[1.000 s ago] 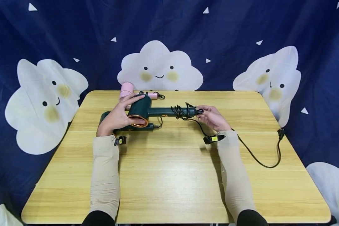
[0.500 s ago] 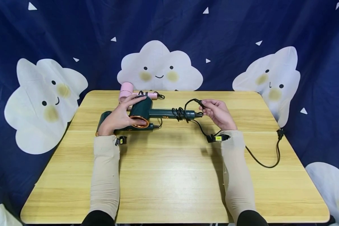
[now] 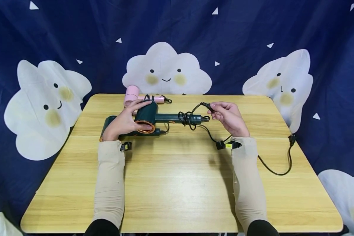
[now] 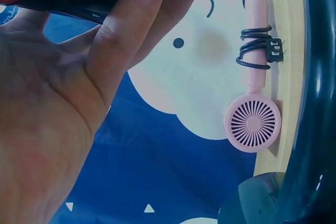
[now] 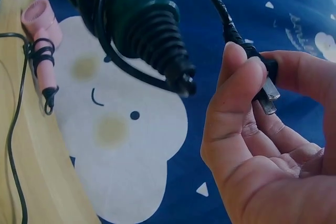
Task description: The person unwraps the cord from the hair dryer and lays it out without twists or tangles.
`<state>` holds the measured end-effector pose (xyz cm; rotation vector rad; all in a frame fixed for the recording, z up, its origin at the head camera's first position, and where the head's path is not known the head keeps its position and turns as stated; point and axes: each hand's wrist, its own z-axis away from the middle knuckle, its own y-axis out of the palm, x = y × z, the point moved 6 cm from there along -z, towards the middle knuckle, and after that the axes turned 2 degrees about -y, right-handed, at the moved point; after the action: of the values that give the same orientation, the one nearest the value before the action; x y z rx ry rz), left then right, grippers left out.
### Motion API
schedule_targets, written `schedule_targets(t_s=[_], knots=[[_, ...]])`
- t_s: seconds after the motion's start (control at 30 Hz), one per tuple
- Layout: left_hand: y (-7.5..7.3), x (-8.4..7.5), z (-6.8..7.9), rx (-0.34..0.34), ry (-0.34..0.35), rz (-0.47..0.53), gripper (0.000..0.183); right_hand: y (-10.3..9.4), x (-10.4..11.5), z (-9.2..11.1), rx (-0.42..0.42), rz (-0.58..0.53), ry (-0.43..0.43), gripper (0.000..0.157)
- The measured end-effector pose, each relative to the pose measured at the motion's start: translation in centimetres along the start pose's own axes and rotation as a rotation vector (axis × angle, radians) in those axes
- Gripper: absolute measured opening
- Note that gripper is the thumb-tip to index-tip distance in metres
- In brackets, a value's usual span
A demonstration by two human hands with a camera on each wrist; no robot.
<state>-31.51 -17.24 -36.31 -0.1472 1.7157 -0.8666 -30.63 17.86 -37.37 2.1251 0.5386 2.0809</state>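
A dark green hair dryer [image 3: 147, 112] with a copper-coloured rim is held level above the table, its handle pointing right. My left hand [image 3: 124, 118] grips its barrel, thumb at the rim and fingers over the top. Black cord [image 3: 186, 118] winds around the handle, and one loose length arcs up to the right. At its end is a two-pronged plug [image 5: 266, 71], pinched between the thumb and fingers of my right hand [image 3: 230, 118]. In the right wrist view, the ribbed cord sleeve [image 5: 160, 38] at the handle's end stands apart from the plug.
Another green hair dryer [image 3: 148, 133] lies on the wooden table [image 3: 177, 196] below, partly hidden by my left hand. Behind is a pink hair dryer [image 3: 131, 95] with its cord wrapped. A black cord [image 3: 275, 173] runs rightward to a plug [image 3: 292, 140] near the table's right edge.
My right hand has moved up and right from the handle's end, drawing the plug away with a loop of cord loosened. The left hand keeps its grip, nearly still.
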Motion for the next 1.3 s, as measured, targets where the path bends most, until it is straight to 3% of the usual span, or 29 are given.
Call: schedule_targets(t_s=[0.2,0.4,0.5,0.67,0.97,1.3], knots=[[-0.1,1.0,-0.4,-0.011,-0.013,0.006,0.092,0.9,0.5,0.3,0.026,0.003,-0.010,0.009],[-0.2,3.3,-1.0,-0.043,0.015,0.020,0.094,1.7,0.7,0.7,0.060,0.015,-0.013,0.010],[-0.3,3.6,-1.0,-0.054,0.028,0.020,0.094,2.0,0.8,0.8,0.083,0.036,-0.009,0.010],[-0.5,3.2,-0.7,-0.057,0.021,0.022,0.093,2.6,0.7,1.0,0.145,0.068,0.009,0.009],[-0.9,0.5,0.4,-0.053,0.001,0.023,0.089,2.9,0.2,1.1,0.258,0.027,0.074,0.011],[-1.3,0.7,0.6,-0.072,0.007,0.022,0.089,2.6,-0.6,1.1,0.386,0.008,0.119,0.020]])
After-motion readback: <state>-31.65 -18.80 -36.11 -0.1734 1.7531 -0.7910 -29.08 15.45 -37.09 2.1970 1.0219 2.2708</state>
